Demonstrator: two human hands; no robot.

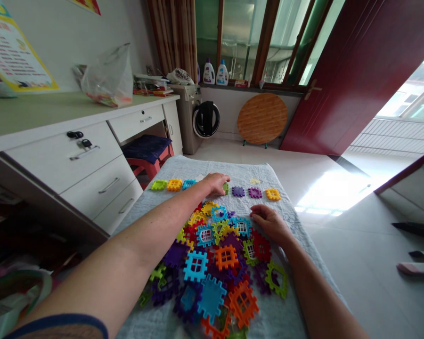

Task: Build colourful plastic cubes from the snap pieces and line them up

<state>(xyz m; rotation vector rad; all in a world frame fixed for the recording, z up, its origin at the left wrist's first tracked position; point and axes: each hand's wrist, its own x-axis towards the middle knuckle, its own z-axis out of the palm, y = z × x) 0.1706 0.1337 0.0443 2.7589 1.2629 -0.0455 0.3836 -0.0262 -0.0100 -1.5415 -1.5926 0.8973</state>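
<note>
My left hand reaches to the row at the far side of the cloth, its fingers closed on a green interlocking plastic building tile that they partly cover. In the same row lie a light green tile, a yellow-orange tile, a blue tile, a purple tile, a magenta-purple tile and another yellow-orange tile. My right hand rests open by the right edge of a heap of mixed tiles, fingers loosely bent, nothing visible in them.
A pale blue cloth covers the table. Left are a white desk with drawers, a plastic bag on it, and a stool. Beyond stand a washing machine and a round wooden tabletop; a red door is at right.
</note>
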